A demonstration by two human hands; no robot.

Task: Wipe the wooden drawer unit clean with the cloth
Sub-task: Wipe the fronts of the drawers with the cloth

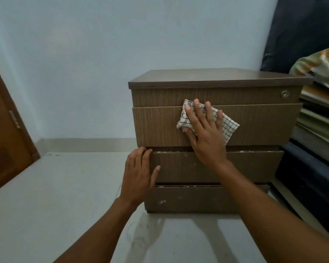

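Observation:
A brown wooden drawer unit (254, 126) with three drawer fronts stands on the floor against the wall. My right hand (203, 133) lies flat on a folded white checked cloth (229, 126) and presses it against the front of the top drawer. My left hand (139, 175) rests on the left edge of the middle drawer, fingers curled around the corner. The two lower drawer fronts show white specks and scuffs. A round lock (284, 93) sits at the top right of the unit.
A brown wooden door (6, 141) stands at the left. To the right of the unit are stacked boards and a dark object (311, 177), with a crumpled patterned fabric (319, 65) on top. Pale floor (55, 196) stretches to the left and front.

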